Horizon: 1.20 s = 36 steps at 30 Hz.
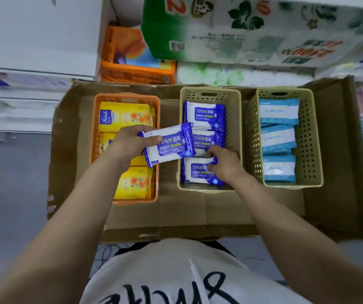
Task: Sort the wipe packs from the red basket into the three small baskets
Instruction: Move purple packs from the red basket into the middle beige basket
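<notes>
My left hand grips a blue-and-white alcohol wipe pack in the air between the orange basket and the middle beige basket. My right hand reaches into the middle basket and pinches the top edge of the nearest blue alcohol pack lying there. Two more blue packs lie behind it. The orange basket holds yellow packs. The right beige basket holds light-blue packs. The red basket is out of view.
All three baskets stand on flattened brown cardboard, with a raised flap at the right. Behind it are an orange tissue pack and large paper-roll bundles. White shelves run along the left.
</notes>
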{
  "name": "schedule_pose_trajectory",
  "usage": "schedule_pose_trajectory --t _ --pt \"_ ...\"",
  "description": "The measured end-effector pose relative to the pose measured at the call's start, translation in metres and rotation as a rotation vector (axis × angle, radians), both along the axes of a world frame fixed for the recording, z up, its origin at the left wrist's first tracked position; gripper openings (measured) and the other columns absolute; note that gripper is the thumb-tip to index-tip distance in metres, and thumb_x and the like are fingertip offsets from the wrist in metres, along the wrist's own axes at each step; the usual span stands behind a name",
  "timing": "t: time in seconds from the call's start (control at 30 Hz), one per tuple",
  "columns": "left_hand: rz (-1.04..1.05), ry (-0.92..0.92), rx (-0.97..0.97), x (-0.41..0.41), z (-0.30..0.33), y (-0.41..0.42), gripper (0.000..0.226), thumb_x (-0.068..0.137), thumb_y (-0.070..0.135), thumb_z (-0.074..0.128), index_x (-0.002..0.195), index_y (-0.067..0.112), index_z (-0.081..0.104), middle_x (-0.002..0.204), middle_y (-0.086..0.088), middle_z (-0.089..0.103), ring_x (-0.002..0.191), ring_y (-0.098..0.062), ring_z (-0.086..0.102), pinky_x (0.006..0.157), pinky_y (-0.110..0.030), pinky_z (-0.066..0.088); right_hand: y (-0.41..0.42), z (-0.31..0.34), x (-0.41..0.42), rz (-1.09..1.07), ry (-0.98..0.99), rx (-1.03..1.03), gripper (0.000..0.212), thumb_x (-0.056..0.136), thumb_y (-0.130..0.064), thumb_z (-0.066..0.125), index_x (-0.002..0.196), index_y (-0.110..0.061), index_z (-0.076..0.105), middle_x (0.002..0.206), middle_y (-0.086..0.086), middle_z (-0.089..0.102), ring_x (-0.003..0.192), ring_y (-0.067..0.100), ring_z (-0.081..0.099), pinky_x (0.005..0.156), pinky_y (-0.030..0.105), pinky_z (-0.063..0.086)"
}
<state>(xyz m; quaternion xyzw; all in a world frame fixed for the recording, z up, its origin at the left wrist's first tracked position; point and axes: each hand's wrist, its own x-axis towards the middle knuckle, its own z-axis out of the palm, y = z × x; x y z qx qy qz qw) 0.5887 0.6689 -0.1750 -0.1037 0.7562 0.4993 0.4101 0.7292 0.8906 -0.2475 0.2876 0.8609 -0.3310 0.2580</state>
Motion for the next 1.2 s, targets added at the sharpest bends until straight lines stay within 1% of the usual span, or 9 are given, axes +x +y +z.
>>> schedule_pose_trajectory --t 0.13,0.27,0.43,0.5,0.57,0.83,1.0,1.1,1.2 --pt "-0.029 0.018 -0.051 0.004 -0.007 0.004 0.031 0.081 0.026 0.079 0.104 0.014 0.062 0.092 -0.002 0.071 0.084 -0.012 0.069 0.077 -0.035 0.057 -0.011 -0.009 0.014 0.179 0.128 0.229 0.037 0.083 -0.013 0.071 0.117 -0.019 0.061 0.123 0.007 0.055 0.117 0.027 0.048 0.095 0.035 0.046" --pt "-0.057 0.059 -0.073 0.009 -0.012 0.012 0.031 0.081 0.029 0.078 0.103 0.015 0.061 0.088 0.002 0.07 0.073 -0.006 0.068 0.052 -0.019 0.051 -0.015 -0.011 0.018 0.326 0.14 0.366 0.045 0.086 -0.023 0.07 0.128 -0.021 0.057 0.124 0.003 0.059 0.124 0.024 0.041 0.099 0.035 0.041" --pt "-0.169 0.084 -0.062 0.017 -0.015 0.023 0.02 0.081 0.031 0.078 0.086 0.024 0.06 0.078 0.01 0.068 0.058 0.007 0.066 0.041 -0.01 0.045 -0.006 0.021 0.001 -0.211 0.486 0.05 0.032 0.093 -0.029 0.065 0.124 -0.021 0.061 0.122 0.001 0.064 0.116 0.017 0.055 0.089 0.026 0.047" --pt "-0.22 0.053 -0.009 0.019 -0.013 0.032 0.019 0.08 0.031 0.079 0.087 0.024 0.063 0.08 0.008 0.072 0.065 0.002 0.07 0.046 -0.012 0.049 0.0 0.041 -0.012 -0.247 0.384 -0.295 0.031 0.089 -0.04 0.069 0.119 -0.032 0.063 0.119 -0.012 0.066 0.111 0.005 0.061 0.082 0.019 0.052" --pt "-0.206 0.028 0.08 0.02 -0.013 0.044 0.021 0.08 0.028 0.079 0.094 0.02 0.067 0.09 0.0 0.076 0.075 -0.008 0.074 0.055 -0.018 0.054 0.007 0.055 -0.022 -0.124 0.219 -0.438 0.026 0.083 -0.042 0.075 0.107 -0.036 0.067 0.109 -0.015 0.069 0.1 0.002 0.066 0.083 0.026 0.057" --pt "-0.087 0.256 -0.135 0.039 -0.043 0.08 0.057 0.094 0.032 0.064 0.145 0.022 0.039 0.141 -0.003 0.051 0.124 -0.02 0.053 0.095 -0.036 0.051 0.065 0.054 -0.059 -0.265 0.267 -0.031 0.025 0.086 -0.031 0.075 0.107 -0.019 0.07 0.1 -0.003 0.068 0.081 0.009 0.062 0.062 0.025 0.049" --pt "0.116 0.114 0.004 0.043 -0.055 0.076 0.046 0.098 0.023 0.058 0.141 0.033 0.046 0.128 0.005 0.055 0.087 0.003 0.053 0.058 -0.016 0.046 0.069 0.041 -0.068 -0.022 0.07 -0.097 0.029 0.082 -0.032 0.079 0.107 -0.021 0.071 0.111 0.0 0.067 0.095 0.014 0.062 0.076 0.027 0.048" --pt "0.157 0.06 0.05 0.041 -0.056 0.075 0.044 0.098 0.022 0.058 0.139 0.036 0.049 0.109 0.014 0.055 0.083 0.003 0.056 0.045 -0.007 0.044 0.057 0.028 -0.062 0.033 -0.03 -0.185 0.033 0.079 -0.032 0.081 0.108 -0.021 0.07 0.118 0.002 0.065 0.103 0.018 0.063 0.087 0.034 0.053" --pt "0.165 0.04 0.069 0.04 -0.057 0.075 0.044 0.098 0.021 0.058 0.139 0.036 0.049 0.104 0.018 0.054 0.085 0.003 0.055 0.044 -0.005 0.043 0.05 0.017 -0.058 0.009 -0.007 -0.188 0.034 0.08 -0.031 0.08 0.11 -0.021 0.069 0.116 -0.002 0.064 0.102 0.015 0.062 0.081 0.032 0.054"
